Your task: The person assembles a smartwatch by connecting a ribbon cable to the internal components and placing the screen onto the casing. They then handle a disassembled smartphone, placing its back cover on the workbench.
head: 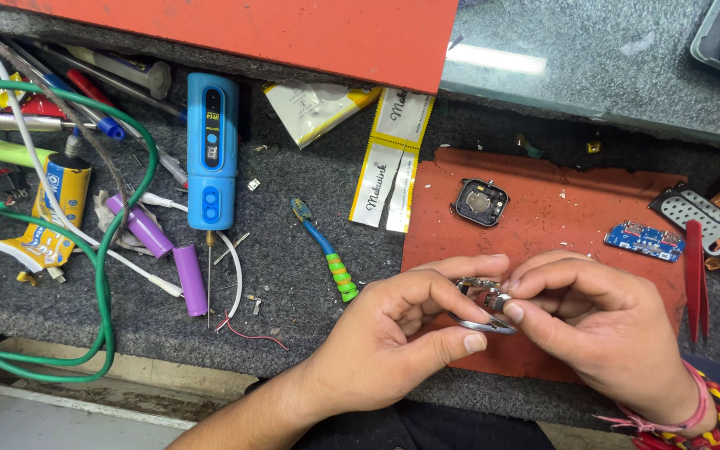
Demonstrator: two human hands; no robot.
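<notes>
**Inspector:** Grey, carpet-like covering on the surface [310, 275]; a rust-red rectangular mat [560, 208] lies on its right half. State the position of both hands.

**Assistant:** Left hand [402, 321] and right hand [593, 321] meet over the near edge of that mat. Both are closed on a small metal-and-circuit watch part [483, 293], held between them just above the mat. Left thumb and forefinger pinch it from the left; right thumb and forefinger pinch it from the right. A thin silvery curved piece [485, 323] shows beneath the left thumb; whether it belongs to the part I cannot tell.

**Inspector:** Other items on the mat?

**Assistant:** A black, rounded-square watch case [480, 202] lying open side up, beyond the hands. A small blue circuit board [645, 240] to the right of it, well apart. A grey perforated watch strap [702, 221] at the mat's far right corner, with a red flat prying tool [695, 279] just beside it.

**Inspector:** Left of the mat?

**Assistant:** A blue handheld electric screwdriver [212, 154], tip pointing toward the near edge. Two purple cylindrical battery cells [168, 250] near its tip. A toothbrush with a blue and green handle [327, 254] between screwdriver and mat. A yellow squeezed glue tube [52, 212] at far left, with a looped green cable [103, 275] running across it.

**Inspector:** Wrists?

**Assistant:** Red and pink thread bands [702, 412] on the right wrist.
</notes>
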